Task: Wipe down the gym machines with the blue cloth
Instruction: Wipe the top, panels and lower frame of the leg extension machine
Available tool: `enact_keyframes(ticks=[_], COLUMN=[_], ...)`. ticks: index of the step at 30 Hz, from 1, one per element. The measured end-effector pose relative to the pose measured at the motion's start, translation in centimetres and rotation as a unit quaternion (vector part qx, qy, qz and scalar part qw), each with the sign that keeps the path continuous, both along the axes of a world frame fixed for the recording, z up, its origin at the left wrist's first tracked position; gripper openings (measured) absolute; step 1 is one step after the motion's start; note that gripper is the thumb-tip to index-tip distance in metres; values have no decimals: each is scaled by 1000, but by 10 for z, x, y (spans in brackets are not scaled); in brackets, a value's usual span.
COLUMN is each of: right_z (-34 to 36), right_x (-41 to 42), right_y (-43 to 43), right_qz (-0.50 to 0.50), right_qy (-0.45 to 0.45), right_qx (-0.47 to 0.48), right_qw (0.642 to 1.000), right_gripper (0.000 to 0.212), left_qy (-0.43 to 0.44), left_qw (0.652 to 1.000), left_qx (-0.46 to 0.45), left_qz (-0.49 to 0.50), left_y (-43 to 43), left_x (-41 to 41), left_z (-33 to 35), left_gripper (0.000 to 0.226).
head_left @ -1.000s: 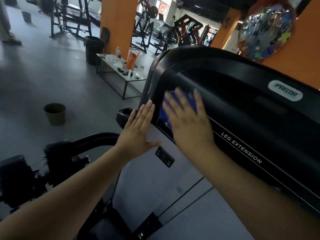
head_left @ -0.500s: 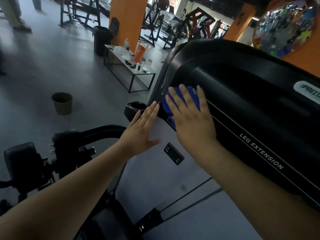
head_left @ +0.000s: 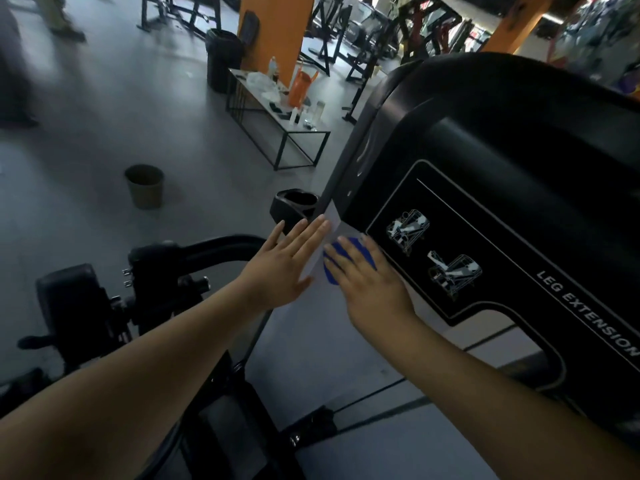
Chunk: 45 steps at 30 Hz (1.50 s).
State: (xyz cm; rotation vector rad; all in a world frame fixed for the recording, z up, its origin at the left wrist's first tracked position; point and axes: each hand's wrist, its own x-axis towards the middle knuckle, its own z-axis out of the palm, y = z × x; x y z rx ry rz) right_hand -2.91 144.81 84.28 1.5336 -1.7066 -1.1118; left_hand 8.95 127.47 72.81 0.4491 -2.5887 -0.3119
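Our right hand lies flat with its fingers straight and spread, pressing the blue cloth against the leg extension machine. The cloth sits under the fingers and palm, showing only as blue patches between and beyond the fingers. It lies on the pale grey panel, just beside the lower left corner of the black instruction placard. Our left hand is open too, fingers straight and close together. It sits at the panel's left edge, near the right hand but not touching the cloth. Just above its fingertips is a black cup holder fixed to the machine's side.

We see a wide grey floor around us. A small dark bucket stands on it, well apart from the machine. Farther off, a low metal-framed table carries an orange jug and small bottles. Behind the table are a black bin and an orange pillar.
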Motion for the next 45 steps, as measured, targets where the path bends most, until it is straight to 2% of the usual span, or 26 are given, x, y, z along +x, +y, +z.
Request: enact_keyframes(ticks=[3, 7, 8, 11, 13, 19, 24, 26, 30, 33, 36, 39, 41, 45], right_z=[0, 15, 9, -28, -45, -27, -64, -52, -23, -52, -80, -67, -72, -124], right_x=[0, 0, 1, 9, 7, 5, 14, 13, 12, 13, 11, 11, 12, 17], right_y=[-9, -11, -13, -17, -22, -20, -28, -38, -50, -50, -56, -73, -77, -65], right_qz=[-2, -5, -8, -7, -16, -18, -16, -15, -8, 4, 14, 15, 16, 23], right_qy=[-10, -64, -67, -52, -65, -113, -57, -38, -37, -12, 10, -2, -22, -3], right_qx=[-6, -123, -119, -6, 18, -110, 16, 14, -61, 8, 48, 21, -4, 99], right_qw=[1000, 990, 991, 999, 998, 987, 998, 999, 997, 1000, 999, 1000, 1000, 995], right_gripper=[72, 76, 77, 77, 78, 78, 81, 83, 80, 82, 85, 72, 65, 77], left_qy=[-7, -40, -41, -48, -58, -62, -47, -53, -73, -64, -104, -127, -100, 1], left_qw=[999, 999, 999, 999, 998, 997, 997, 997, 996, 997, 993, 985, 979, 953], left_qx=[-30, -15, -19, -12, -3, 34, 63, 48, 45, 40, 42, 107, 176, 299], left_qz=[10, 21, 20, 2, 3, 0, -4, 4, 12, 20, 28, 37, 37, 59], left_y=[-10, -23, -25, -26, -28, -31, -17, -19, -22, -22, -21, -10, 6, 42], left_x=[2, -1, -3, -10, -13, -13, -12, -10, -8, -7, 1, 1, -9, -23], left_z=[-9, -17, -19, -25, -29, -47, -84, -92, -98, -104, -117, -131, -143, -166], left_gripper=[106, 106, 107, 113, 114, 102, 95, 94, 98, 95, 89, 85, 87, 88])
